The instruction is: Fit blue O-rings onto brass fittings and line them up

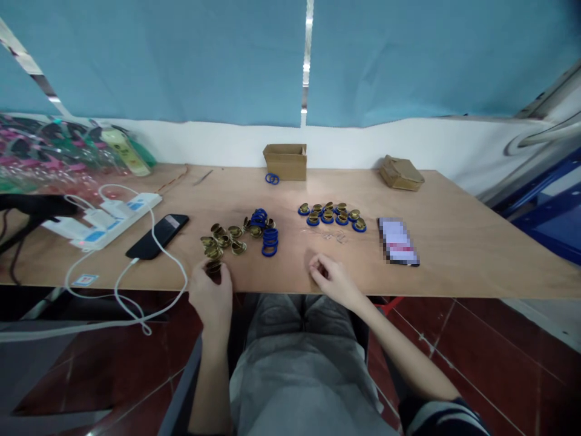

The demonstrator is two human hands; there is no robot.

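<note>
My left hand (211, 297) is at the table's front edge, its thumb and fingers closed round a gold metal piece (213, 266). Just beyond it lies a loose pile of gold pieces (223, 240). Beside the pile are several blue rings (270, 242), with more blue rings (259, 218) partly over the gold pieces. My right hand (327, 277) rests on the table with curled fingers; what they hold, if anything, is too small to make out. Beyond it are small clear pieces (333, 235) and several gold pieces set on blue rings (327, 216).
An open cardboard box (285, 162) stands at the back, two blue rings (272, 178) before it. A crumpled brown box (401, 173) and a lit phone (398, 242) are to the right. Leftward are a black phone (158, 237), a power strip (109, 221), white cables and bottles (124, 151).
</note>
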